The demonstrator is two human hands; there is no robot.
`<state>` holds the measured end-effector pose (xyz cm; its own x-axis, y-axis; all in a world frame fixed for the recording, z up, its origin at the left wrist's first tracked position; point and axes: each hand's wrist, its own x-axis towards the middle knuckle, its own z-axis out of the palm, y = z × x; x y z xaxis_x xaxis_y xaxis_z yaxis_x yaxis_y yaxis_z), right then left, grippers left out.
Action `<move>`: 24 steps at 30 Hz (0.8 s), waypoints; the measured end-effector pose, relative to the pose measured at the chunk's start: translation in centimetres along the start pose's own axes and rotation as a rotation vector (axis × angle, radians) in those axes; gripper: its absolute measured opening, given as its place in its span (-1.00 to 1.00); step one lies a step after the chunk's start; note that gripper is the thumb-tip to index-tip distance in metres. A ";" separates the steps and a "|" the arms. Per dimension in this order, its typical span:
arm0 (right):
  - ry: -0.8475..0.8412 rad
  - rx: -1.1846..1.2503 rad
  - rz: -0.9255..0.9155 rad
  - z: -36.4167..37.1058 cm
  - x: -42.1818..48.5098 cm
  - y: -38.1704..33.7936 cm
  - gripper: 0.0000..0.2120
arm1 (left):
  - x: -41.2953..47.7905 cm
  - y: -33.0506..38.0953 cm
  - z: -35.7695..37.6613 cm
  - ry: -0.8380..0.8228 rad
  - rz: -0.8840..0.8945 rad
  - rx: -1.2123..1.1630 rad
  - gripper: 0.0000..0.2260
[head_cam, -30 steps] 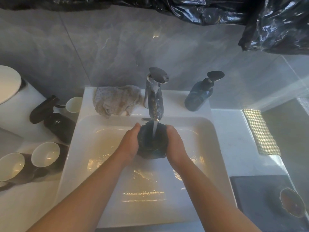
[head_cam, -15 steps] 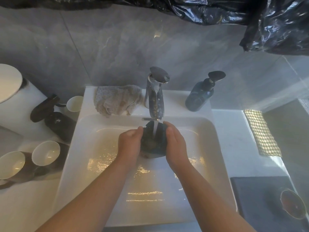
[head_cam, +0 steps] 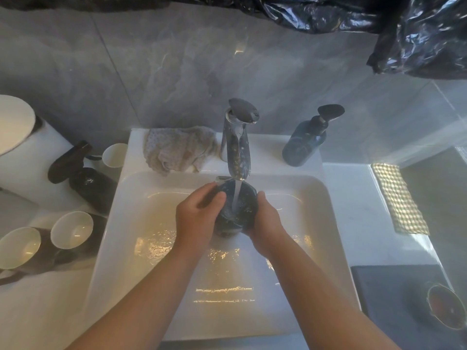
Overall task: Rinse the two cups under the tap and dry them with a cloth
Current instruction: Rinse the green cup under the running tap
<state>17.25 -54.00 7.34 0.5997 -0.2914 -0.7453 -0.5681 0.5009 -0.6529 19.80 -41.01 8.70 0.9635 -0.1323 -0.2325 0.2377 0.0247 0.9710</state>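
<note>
Left hand now higher over round, glossy dark cup

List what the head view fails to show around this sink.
Head view only:
dark cup: sides and base hidden by the left hand and right hand.
sink drain: covered by cup and hands.
leftmost cup: cut off by the left edge.
round object on the mat: too blurred to identify.

I count four cups: dark cup at centre, small cup at 10 o'clock, outer cup and inner cup at 8. Two pump bottles: dark bottle, blue bottle. One crumpled cloth, one tap.
</note>
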 end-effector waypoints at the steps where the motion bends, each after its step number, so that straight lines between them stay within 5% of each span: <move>1: -0.008 0.032 0.010 -0.1 0.0 -0.1 -0.46 | 0.0 0.0 0.0 -0.011 0.008 0.020 -0.51; 7: -0.081 0.270 -0.040 0.0 -0.7 -0.7 -0.60 | 0.1 -0.8 0.3 -0.109 -0.040 -0.085 -0.78; 14: -0.031 0.115 -0.184 0.1 -0.7 -0.9 -0.67 | 0.3 -1.0 1.7 -0.037 -0.391 -0.228 -0.62; 18: 0.057 0.032 -0.290 0.4 -0.5 -0.7 -0.85 | 1.1 0.0 2.1 -0.132 -0.379 -0.073 -0.58; 24: 0.143 -0.120 -0.565 0.4 -0.9 -0.3 -0.73 | 1.0 -0.1 2.2 -0.155 -0.400 0.003 -0.62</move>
<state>17.10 -53.58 8.31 0.7506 -0.5969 -0.2833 -0.2476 0.1433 -0.9582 20.50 -43.35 8.54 0.7658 -0.2783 -0.5798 0.5881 -0.0617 0.8064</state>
